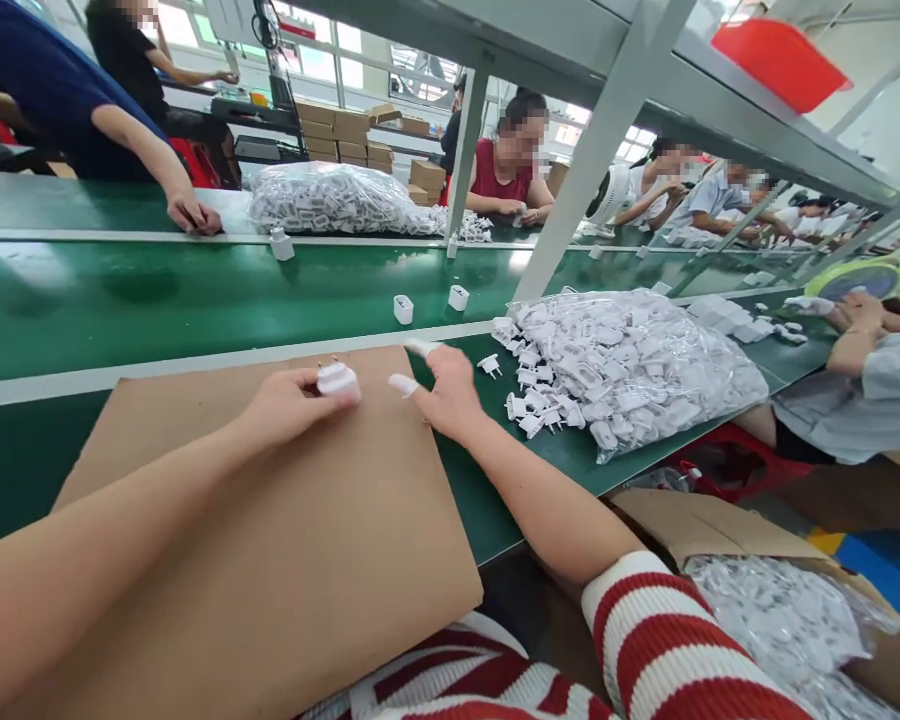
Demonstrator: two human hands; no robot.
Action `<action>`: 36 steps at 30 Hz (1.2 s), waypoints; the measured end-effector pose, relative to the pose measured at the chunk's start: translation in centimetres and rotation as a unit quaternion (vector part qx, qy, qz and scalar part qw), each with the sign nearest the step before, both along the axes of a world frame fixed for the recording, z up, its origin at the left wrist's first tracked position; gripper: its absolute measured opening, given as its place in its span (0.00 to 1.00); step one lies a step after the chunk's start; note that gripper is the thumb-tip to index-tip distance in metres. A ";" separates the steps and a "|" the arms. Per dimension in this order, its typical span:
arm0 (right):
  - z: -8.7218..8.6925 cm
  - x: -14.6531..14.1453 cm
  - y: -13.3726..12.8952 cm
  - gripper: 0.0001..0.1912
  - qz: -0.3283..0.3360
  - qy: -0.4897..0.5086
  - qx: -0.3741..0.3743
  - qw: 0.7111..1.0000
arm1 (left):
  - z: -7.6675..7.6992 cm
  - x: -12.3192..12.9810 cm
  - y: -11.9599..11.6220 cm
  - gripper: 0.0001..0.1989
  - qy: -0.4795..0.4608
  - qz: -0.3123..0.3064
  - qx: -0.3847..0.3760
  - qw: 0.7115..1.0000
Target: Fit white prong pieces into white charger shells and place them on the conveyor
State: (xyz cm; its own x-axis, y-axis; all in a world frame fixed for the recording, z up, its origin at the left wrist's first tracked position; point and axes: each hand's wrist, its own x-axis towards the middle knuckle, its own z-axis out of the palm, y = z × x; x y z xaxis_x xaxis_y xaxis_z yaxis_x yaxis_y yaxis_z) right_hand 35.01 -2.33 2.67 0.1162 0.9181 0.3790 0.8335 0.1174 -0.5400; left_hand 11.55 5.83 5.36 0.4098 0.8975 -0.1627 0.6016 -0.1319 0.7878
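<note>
Over a brown cardboard sheet, my left hand holds a white plug adapter between thumb and fingers, its metal pins pointing up and away. My right hand is just to the right, above the sheet's right edge, with white covers on its thumb and a fingertip. Its thumb and fingers are apart and nothing is between them. A single white plug piece lies on the green table right of that hand, beside a loose heap of similar pieces spilling from a clear plastic bag.
Two white adapters stand on the green conveyor beyond the sheet. Metal posts rise from the far edge. An open carton with bagged white parts is at lower right. Several people sit around the line.
</note>
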 end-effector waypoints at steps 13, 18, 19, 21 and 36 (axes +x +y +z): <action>0.2 3.1 2.2 0.23 -0.121 -0.072 -0.132 0.981 | -1.0 -1.9 15.3 0.59 0.083 0.304 0.114 0.942; 0.8 0.2 1.1 0.21 -0.018 -0.100 -0.090 0.991 | -0.6 2.4 13.1 0.56 0.094 0.152 0.382 0.907; 0.9 -0.3 0.8 0.22 0.009 -0.117 -0.090 0.989 | -0.8 3.5 13.0 0.54 0.098 0.070 0.394 0.911; 0.6 -0.9 0.4 0.23 0.067 -0.112 -0.097 0.987 | -1.3 5.8 13.5 0.54 0.109 -0.059 0.372 0.920; -0.8 -0.3 1.7 0.31 0.114 0.578 -0.093 0.803 | -0.4 3.6 3.7 0.18 0.105 -0.045 0.319 0.941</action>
State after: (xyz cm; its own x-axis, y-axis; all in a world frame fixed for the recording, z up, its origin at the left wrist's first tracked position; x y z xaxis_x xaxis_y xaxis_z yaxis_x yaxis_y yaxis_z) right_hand 34.70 -0.58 1.82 0.1130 0.9936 -0.0077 -0.2678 0.0230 -0.9632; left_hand 15.12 9.55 5.01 0.5083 0.8033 0.3105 0.6991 -0.5954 0.3959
